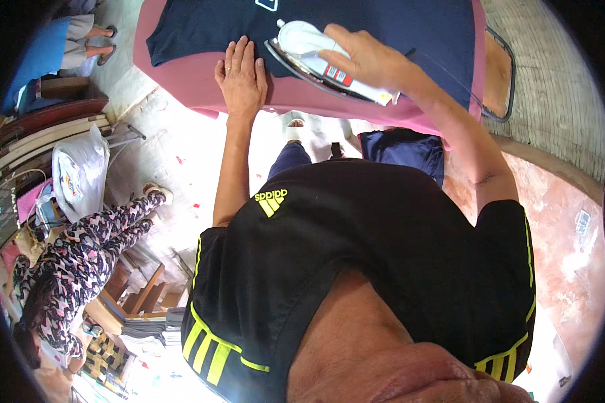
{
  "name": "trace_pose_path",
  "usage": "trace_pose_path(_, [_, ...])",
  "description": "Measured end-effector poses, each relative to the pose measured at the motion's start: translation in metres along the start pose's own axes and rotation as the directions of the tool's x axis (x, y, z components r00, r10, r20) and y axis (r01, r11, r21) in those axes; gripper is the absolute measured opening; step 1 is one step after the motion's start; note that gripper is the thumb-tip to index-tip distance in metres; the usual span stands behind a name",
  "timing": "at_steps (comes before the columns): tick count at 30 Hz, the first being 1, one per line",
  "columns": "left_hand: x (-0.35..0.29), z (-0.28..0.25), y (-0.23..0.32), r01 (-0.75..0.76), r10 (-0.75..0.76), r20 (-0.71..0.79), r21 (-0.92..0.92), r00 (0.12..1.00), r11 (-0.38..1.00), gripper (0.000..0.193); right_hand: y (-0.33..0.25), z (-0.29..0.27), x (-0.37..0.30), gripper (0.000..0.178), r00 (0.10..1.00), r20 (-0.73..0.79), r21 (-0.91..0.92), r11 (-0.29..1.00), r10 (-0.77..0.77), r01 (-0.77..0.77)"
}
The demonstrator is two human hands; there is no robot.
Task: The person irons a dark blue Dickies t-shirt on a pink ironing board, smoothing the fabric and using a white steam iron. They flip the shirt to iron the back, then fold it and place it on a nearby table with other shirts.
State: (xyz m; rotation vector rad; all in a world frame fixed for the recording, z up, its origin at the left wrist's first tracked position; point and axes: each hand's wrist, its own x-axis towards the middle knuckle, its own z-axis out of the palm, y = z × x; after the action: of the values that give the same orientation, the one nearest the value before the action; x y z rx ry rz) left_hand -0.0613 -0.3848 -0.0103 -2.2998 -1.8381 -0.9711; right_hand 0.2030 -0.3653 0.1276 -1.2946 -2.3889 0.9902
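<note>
One right hand (366, 59) wrapped round silver-edged white plastic iron (308, 39), 12 o'clock; left hand (240, 80) flat, open, 11 o'clock, fingers on navy fabric garment (195, 32); iron slipping toward 9, if hot, could burn them

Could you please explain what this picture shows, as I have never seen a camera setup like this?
There is no machine here, only a person's two bare hands. The single picture comes from a wide fisheye camera worn on the head and looking down, so straight edges bend. A dark garment lies on a pink-covered surface. The left hand lies flat, fingers over the garment's near edge; the right hand holds a white iron. The wearer's black shirt fills much of the lower part.
</note>
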Motion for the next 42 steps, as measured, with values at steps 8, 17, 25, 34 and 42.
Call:
trace_pose_path(8, [0.015, 0.002, -0.023, -0.002, 0.006, 0.046, -0.088, 0.999, 0.996, 0.035, 0.007, 0.033, -0.009, 0.035, 0.932, -0.298, 0.187, 0.97, 0.207, -0.156])
trace_pose_path(17, [0.017, 0.008, -0.03, -0.004, 0.007, 0.081, -0.038, 0.997, 0.999, 0.036, 0.039, -0.002, 0.084, 0.04, 0.726, -0.434, 0.523, 0.805, 0.533, -0.279])
trace_pose_path(25, [0.091, 0.03, 0.014, -0.226, 0.235, -0.008, -0.316, 0.972, 0.921, 0.033, 0.112, -0.065, 0.118, 0.048, 0.796, -0.533, 0.001, 0.942, 0.285, -0.337])
trace_pose_path(34, [0.137, 0.094, 0.056, -0.315, 0.319, 0.231, -0.054, 0.919, 0.948, 0.076, 0.103, -0.079, -0.034, 0.048, 0.726, -0.545, -0.047, 0.848, 0.42, -0.527])
trace_pose_path(42, [0.132, 0.082, 0.072, -0.327, 0.312, 0.302, 0.0, 0.901, 0.945, 0.075, 0.21, -0.131, -0.078, 0.043, 0.363, -0.721, 0.245, 0.706, 0.591, -0.664])
